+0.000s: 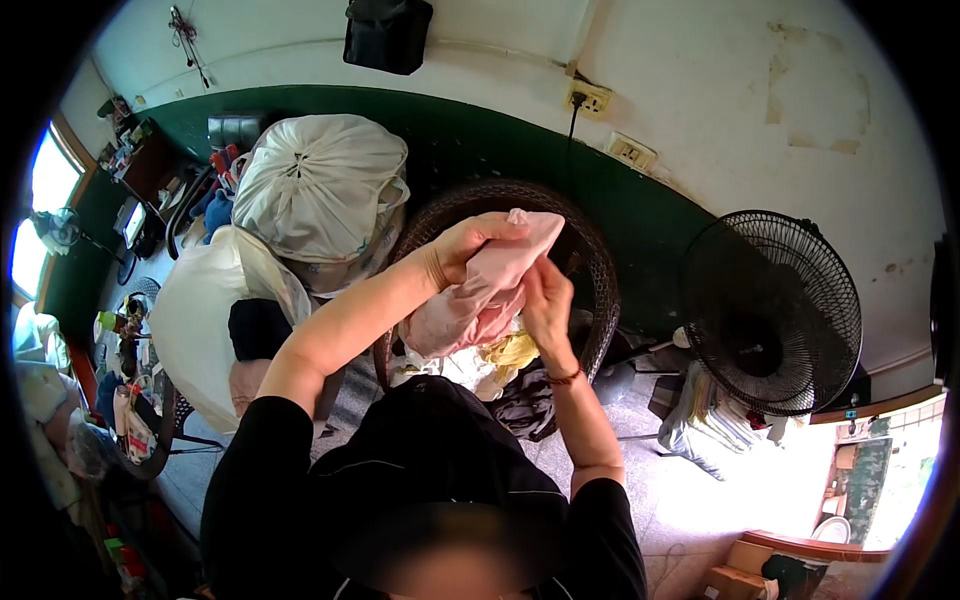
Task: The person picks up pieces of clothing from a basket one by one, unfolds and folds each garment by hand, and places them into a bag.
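A pink piece of cloth (500, 275), perhaps a garment, is held up in front of me above a dark wicker chair (606, 270). My left hand (475, 243) grips it near the top, thumb and fingers closed over the fabric. Pinched closed on its right edge, my right hand (547, 308) sits slightly lower. The cloth's lower part hangs bunched toward the left. Beneath it, white cloth (462, 368) and yellow cloth (512, 350) lie in the chair, with dark striped fabric (525, 408) at its front.
To the left stand a large tied white sack (318, 165) and an open whitish bag (205, 325) with dark cloth (262, 328) at its mouth. A black fan (765, 320) stands at the right. Behind the chair, a plug sits in a wall socket (590, 97).
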`<state>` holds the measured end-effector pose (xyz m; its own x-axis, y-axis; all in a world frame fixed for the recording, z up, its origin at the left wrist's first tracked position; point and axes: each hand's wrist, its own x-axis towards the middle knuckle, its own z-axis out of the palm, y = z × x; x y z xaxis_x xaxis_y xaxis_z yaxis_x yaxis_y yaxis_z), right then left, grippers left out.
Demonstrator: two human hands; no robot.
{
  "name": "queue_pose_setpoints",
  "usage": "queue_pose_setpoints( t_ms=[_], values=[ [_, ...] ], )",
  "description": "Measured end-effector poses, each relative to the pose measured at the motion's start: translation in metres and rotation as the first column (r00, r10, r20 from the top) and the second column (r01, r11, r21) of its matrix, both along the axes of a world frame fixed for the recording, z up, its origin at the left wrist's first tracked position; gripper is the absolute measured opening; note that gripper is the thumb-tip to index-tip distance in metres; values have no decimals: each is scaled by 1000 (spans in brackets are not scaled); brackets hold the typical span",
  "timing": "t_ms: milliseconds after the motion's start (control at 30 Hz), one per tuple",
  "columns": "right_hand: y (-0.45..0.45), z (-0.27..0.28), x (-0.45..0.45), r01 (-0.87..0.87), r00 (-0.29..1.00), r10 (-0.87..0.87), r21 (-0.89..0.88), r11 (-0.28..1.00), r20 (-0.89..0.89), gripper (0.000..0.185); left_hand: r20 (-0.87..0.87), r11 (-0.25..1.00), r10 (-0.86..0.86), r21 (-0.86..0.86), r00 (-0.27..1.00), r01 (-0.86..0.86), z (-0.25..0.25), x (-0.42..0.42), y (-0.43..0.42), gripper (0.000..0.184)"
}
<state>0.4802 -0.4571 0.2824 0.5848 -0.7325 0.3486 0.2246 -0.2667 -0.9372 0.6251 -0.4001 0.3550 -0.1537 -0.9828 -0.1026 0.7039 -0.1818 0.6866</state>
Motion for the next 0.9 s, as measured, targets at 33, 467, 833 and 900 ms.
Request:
queue_pose_setpoints(
  t_ms=[33,467,833,900],
  values=[
    [-8,-30,12,-8,992,10,13,1000,-129,11,-5,1000,9,-6,1000,-9,7,-6,5,21],
    [-32,-72,50,-415,872,483,640,647,78,25,136,952,306,-57,942,-301,15,26,40,23],
    [-84,109,-20,-278,961,207,684,675,186,32,155,873,488,-105,859,-477,-36,101,65,26],
    [-94,138,-13,-292,955,186,625,724,231,35,144,877,478,-136,867,-461,-22,91,71,29]
  ],
)
